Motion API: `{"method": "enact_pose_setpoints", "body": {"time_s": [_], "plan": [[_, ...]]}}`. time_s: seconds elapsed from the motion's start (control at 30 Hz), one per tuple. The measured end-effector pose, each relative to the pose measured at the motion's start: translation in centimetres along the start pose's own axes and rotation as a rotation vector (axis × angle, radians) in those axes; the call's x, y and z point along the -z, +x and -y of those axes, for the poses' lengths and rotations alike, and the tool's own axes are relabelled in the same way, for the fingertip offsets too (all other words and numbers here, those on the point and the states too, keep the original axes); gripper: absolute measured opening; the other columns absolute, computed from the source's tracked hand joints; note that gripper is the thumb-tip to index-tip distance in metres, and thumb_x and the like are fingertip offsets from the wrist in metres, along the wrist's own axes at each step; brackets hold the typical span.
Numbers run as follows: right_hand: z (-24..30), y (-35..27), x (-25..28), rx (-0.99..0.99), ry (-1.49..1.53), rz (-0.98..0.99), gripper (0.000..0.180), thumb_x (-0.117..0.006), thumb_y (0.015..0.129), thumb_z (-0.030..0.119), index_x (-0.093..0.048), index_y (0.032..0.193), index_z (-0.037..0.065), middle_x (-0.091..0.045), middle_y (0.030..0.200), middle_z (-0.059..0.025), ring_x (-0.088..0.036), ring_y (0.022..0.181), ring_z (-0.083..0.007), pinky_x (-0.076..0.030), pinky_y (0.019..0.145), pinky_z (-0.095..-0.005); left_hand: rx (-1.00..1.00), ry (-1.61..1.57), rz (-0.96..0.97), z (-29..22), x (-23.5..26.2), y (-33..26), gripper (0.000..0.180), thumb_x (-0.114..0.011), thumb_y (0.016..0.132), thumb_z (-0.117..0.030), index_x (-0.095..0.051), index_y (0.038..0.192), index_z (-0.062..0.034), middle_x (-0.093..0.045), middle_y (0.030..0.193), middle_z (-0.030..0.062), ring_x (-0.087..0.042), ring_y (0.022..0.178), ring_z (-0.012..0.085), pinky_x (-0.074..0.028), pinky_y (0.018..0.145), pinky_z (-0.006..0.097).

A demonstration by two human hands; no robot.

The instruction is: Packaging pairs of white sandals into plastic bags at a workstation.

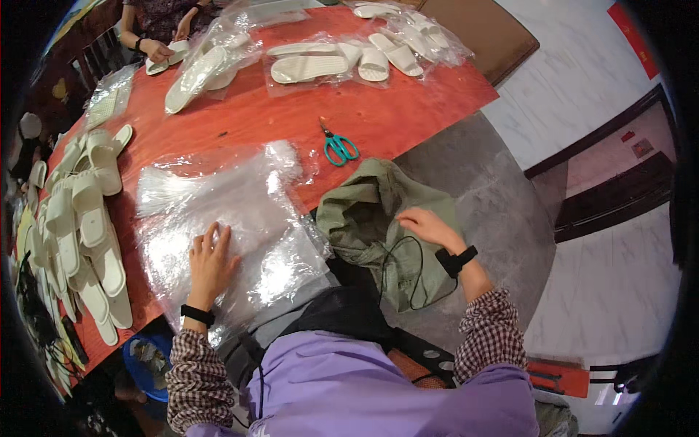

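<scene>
The left hand lay flat with its fingers spread open on a pile of clear plastic bags at the near edge of the red tabletop, while the right hand, fingers curled, gripped the green sack just off that edge.

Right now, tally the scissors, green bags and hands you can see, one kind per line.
Scissors: 1
Green bag: 1
Own hands, left hand flat on clear plastic bags, right hand on the bag: 2
Co-worker's hands: 2
Total: 6
</scene>
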State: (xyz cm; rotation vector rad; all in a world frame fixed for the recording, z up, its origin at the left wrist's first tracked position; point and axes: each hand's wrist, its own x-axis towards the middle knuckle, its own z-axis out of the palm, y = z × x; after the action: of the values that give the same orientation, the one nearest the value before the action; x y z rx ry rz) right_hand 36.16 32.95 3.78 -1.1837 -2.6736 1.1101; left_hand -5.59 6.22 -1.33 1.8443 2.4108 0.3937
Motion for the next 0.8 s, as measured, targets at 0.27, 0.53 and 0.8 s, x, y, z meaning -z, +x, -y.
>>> {"method": "enact_pose_setpoints", "body": {"time_s": [0.27,0.53,0.8], "plan": [[-9.0,4.3,-11.5,-0.140,-0.041,0.072,0.040,-0.048,0.096,0.018,-0.053,0.130,-0.003,-0.058,0.127,-0.0215,-0.049,0.123,-0.0396,-0.037,0.107,-0.0441,-0.005,-0.043,0.030,-0.5,-0.5,0.6,0.076,-0.079,0.069,-0.022,-0.048,0.138,-0.0155,-0.041,0.143,0.0074,-0.046,0.110,0.0286,-0.039,0.096,0.045],[-16.0,4.7,-11.7,-0.596,-0.031,-0.110,0.042,-0.054,0.093,0.028,-0.059,0.115,-0.007,-0.060,0.115,-0.0293,-0.057,0.109,-0.0418,-0.045,0.094,-0.0452,0.022,-0.039,0.085,-0.6,1.7,0.3,0.078,-0.081,0.066,-0.015,-0.049,0.137,-0.0130,-0.042,0.142,0.0079,-0.048,0.105,0.0270,-0.040,0.097,0.043],[-20.3,0.3,-3.3,-0.977,-0.147,-0.108,0.044,-0.051,0.094,0.034,-0.059,0.112,-0.006,-0.062,0.114,-0.0253,-0.058,0.102,-0.0420,-0.045,0.090,-0.0462,0.007,-0.044,0.141,-1.1,1.9,1.4,0.081,-0.079,0.064,-0.008,-0.048,0.139,-0.0107,-0.039,0.145,0.0097,-0.048,0.106,0.0277,-0.041,0.097,0.042]]}}
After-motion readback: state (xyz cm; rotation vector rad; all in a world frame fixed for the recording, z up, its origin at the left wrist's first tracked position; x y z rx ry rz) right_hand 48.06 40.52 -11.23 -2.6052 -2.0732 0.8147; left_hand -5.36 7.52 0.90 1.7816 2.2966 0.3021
